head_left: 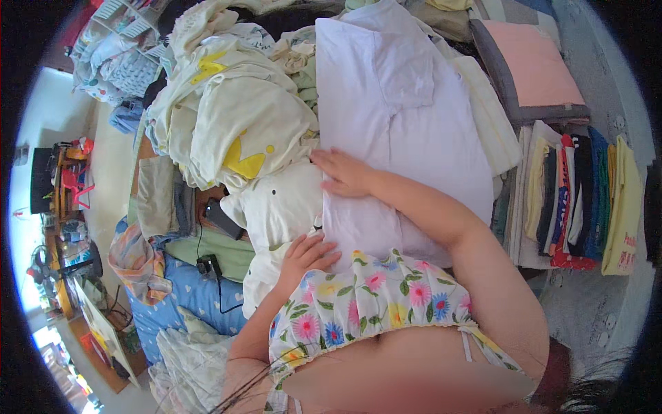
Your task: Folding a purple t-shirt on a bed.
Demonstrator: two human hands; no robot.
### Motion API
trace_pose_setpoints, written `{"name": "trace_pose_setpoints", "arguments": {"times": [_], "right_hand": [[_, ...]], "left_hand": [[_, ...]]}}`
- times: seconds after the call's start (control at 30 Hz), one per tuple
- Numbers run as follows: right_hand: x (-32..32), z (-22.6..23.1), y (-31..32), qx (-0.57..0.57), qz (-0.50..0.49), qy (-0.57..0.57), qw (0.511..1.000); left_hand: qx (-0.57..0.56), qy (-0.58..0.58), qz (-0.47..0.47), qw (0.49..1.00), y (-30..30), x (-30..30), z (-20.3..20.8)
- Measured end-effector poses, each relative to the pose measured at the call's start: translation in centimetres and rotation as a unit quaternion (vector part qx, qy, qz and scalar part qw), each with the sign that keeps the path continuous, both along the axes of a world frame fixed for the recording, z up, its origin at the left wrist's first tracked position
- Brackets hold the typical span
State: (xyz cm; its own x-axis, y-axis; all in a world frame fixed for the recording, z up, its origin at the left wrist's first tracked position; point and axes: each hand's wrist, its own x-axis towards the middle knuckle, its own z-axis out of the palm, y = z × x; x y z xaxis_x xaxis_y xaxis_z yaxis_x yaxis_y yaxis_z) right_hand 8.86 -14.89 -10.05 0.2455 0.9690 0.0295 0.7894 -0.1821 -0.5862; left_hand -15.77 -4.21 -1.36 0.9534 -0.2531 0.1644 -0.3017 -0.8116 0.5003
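Note:
A white short-sleeved T-shirt (414, 159) lies folded lengthwise in front of me, its sleeve turned back over the body near the far end. My right hand (343, 172) rests flat on its left edge, fingers stretched out to the left. Closer to me, my left hand (307, 255) lies with fingers spread at the shirt's near left corner, over a white cloth (279, 207) with small dark marks. Left of the shirt is a rumpled heap of cream fabric (241, 117) with yellow shapes.
Folded clothes (572, 200) stand in a row at the right, below a pink and grey folded piece (534, 65). A small black device with a cable (207, 265) lies at the left by a blue heart-patterned cloth (176, 290). A white rack (138, 27) holds clothes at the far left.

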Motion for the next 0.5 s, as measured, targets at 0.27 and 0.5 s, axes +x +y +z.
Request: {"name": "trace_pose_setpoints", "arguments": {"times": [0.27,0.5], "right_hand": [[-7.6,7.1,-7.4,-0.014,0.257,0.085,0.963],[-11.1,4.5,-10.1,0.190,0.317,0.084,0.925]], "left_hand": [[-0.053,-0.068,0.033,0.996,1.5,-2.5,0.0],[-0.054,-0.099,-0.008,0.994,0.4,-1.9,0.6]]}}
